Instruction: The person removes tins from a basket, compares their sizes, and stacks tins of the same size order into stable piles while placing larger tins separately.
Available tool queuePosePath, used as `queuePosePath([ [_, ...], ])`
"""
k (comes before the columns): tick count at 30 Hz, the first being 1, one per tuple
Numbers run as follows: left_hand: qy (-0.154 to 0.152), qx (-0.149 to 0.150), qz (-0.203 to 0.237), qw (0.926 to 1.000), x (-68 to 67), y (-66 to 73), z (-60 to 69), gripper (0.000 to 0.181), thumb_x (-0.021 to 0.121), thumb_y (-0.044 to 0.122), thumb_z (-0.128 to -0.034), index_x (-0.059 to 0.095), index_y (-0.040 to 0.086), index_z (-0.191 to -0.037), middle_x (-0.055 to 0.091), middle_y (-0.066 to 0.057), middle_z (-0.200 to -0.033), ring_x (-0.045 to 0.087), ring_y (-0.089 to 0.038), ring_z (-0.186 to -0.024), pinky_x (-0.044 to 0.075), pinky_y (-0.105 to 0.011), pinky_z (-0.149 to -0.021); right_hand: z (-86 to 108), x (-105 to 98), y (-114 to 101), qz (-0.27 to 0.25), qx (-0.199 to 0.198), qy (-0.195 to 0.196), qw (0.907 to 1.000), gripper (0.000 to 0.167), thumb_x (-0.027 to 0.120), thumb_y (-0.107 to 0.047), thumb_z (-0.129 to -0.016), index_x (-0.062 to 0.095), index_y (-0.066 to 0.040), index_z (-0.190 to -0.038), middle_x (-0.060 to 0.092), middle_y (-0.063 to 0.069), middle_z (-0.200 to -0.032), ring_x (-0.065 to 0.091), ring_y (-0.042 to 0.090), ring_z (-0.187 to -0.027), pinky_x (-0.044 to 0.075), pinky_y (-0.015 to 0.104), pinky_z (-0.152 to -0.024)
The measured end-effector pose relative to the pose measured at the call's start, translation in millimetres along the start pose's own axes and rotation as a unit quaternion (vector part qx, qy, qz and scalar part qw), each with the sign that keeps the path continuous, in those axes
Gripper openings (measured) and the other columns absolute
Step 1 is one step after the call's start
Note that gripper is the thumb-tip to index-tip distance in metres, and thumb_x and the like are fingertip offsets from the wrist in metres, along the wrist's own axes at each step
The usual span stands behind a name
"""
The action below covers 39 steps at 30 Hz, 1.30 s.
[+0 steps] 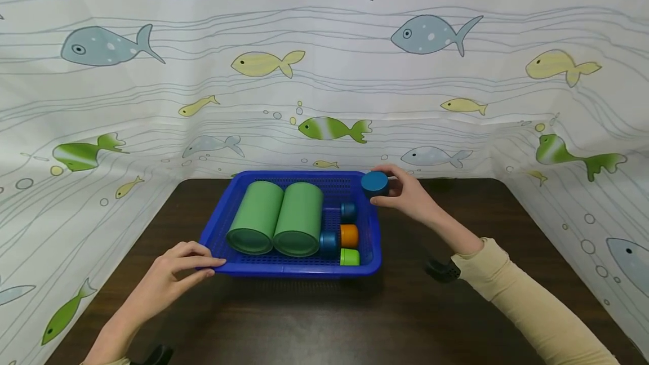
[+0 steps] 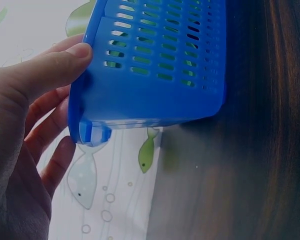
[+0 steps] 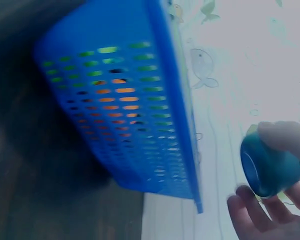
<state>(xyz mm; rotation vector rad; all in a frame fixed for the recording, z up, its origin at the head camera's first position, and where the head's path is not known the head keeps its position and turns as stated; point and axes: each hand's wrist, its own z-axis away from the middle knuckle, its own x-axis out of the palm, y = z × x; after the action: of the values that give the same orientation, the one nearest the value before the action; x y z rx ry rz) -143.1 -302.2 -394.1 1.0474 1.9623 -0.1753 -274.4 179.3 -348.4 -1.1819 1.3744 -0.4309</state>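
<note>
A blue plastic basket (image 1: 284, 270) stands on the dark table. My left hand (image 1: 174, 272) pinches its near left corner; in the left wrist view the thumb (image 2: 65, 62) lies on one side of the rim and the fingers are behind it. My right hand (image 1: 408, 193) holds a small blue round container (image 1: 375, 183) above the basket's far right corner, thumb and fingers around its side. The right wrist view shows that blue container (image 3: 272, 165) apart from the basket wall (image 3: 110, 30). Two large green cylinders (image 1: 256, 216) lie side by side inside the basket.
In the basket's right part are small round containers: an orange one (image 1: 349, 235), a lime green one (image 1: 350, 257) and blue ones (image 1: 328, 243). A white fish-patterned sheet (image 1: 324, 89) rises behind and beside the dark wooden table (image 1: 314, 320).
</note>
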Motion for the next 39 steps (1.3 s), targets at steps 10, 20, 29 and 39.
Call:
queuePosePath([
  [10, -0.006, 0.012, 0.013, 0.9998, -0.8, -2.4, -1.5, 0.053, 0.084, -0.011, -0.0607, 0.079, 0.022, -0.102, 0.06, 0.017, -0.098, 0.051, 0.004, -0.094, 0.04, -0.011, -0.08, 23.8, -9, 18, 0.048, 0.037, 0.069, 0.9958, 0.068, 0.079, -0.027, -0.085, 0.046, -0.02, -0.145, 0.056, 0.012, -0.134, 0.061, 0.028, -0.107, 0.051, 0.032, -0.088],
  [20, -0.003, 0.015, 0.011, 0.9998, -0.5, -2.7, -3.6, 0.054, 0.085, -0.01, -0.0595, 0.079, 0.022, -0.102, 0.06, 0.017, -0.098, 0.051, 0.004, -0.094, 0.04, -0.011, -0.08, 30.1, -14, 34, 0.046, 0.047, 0.067, 0.9956, 0.068, 0.078, -0.022, -0.086, 0.046, -0.013, -0.145, 0.055, 0.016, -0.134, 0.057, 0.029, -0.111, 0.051, 0.023, -0.084],
  [29, -0.005, 0.009, 0.003, 0.9999, -2.1, 0.0, -2.5, 0.055, 0.085, -0.01, -0.0591, 0.078, 0.024, -0.102, 0.059, 0.02, -0.099, 0.05, 0.005, -0.094, 0.04, -0.01, -0.079, 35.8, -16, 43, 0.057, 0.054, 0.054, 0.9954, 0.065, 0.078, -0.017, -0.085, 0.047, -0.009, -0.141, 0.053, 0.019, -0.137, 0.058, 0.035, -0.117, 0.054, 0.043, -0.094],
  [39, -0.008, 0.012, 0.003, 0.9999, -1.7, -0.9, -2.2, 0.054, 0.085, -0.009, -0.0597, 0.078, 0.023, -0.102, 0.06, 0.019, -0.099, 0.051, 0.004, -0.094, 0.04, -0.01, -0.08, 40.1, -9, 59, 0.106, 0.043, 0.036, 0.9928, 0.065, 0.079, -0.012, -0.083, 0.047, -0.008, -0.14, 0.053, 0.021, -0.137, 0.063, 0.039, -0.113, 0.054, 0.052, -0.093],
])
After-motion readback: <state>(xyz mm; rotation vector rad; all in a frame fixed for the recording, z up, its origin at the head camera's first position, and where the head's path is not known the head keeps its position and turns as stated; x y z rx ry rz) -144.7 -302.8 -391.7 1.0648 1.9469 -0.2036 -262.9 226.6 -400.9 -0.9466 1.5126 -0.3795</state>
